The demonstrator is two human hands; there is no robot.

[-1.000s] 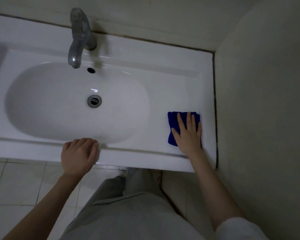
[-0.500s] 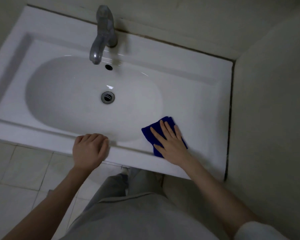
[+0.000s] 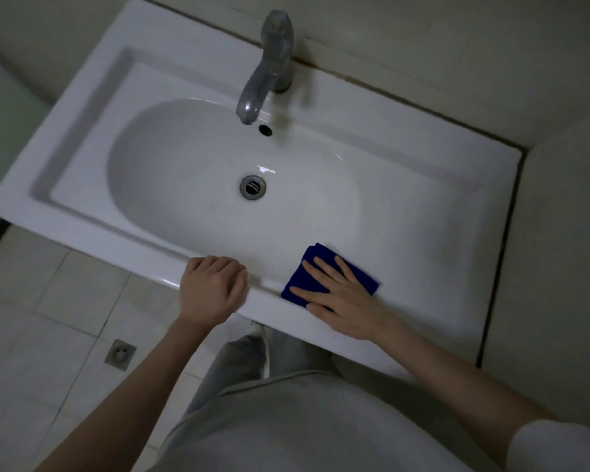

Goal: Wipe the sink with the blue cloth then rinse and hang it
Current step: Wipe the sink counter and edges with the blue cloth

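**A:** While that right hand (image 3: 341,298) lies flat, where is the blue cloth (image 3: 300,282)?

**B:** Under it. The cloth is folded and lies on the front ledge of the white sink (image 3: 82,158), just right of the basin (image 3: 184,172), and the hand presses it with straight, spread fingers (palm down, nothing pinched). Blue shows past the fingertips and on both sides of the hand.

**A:** And the left hand (image 3: 212,287)?

**B:** Clenched loosely, fingers curled in, with nothing held. It rests on the sink's front rim, near the cloth but not touching it.

**A:** What stands at the back?

**B:** A grey metal faucet (image 3: 266,69) on the back ledge, its spout reaching out over the basin, with the overflow hole (image 3: 265,129) just beside the spout's tip. The drain (image 3: 252,187) sits in the basin's bottom, well apart from the cloth.

**A:** Anything around the sink?

**B:** Its right end meets a pale wall (image 3: 559,233) along a dark seam. Under the front rim I see pale floor tiles (image 3: 65,301) with a small square floor drain (image 3: 120,354) to the left, the person's grey trousers (image 3: 246,362) in the middle, and a white sleeve (image 3: 559,444) at the right forearm, in the bottom corner.
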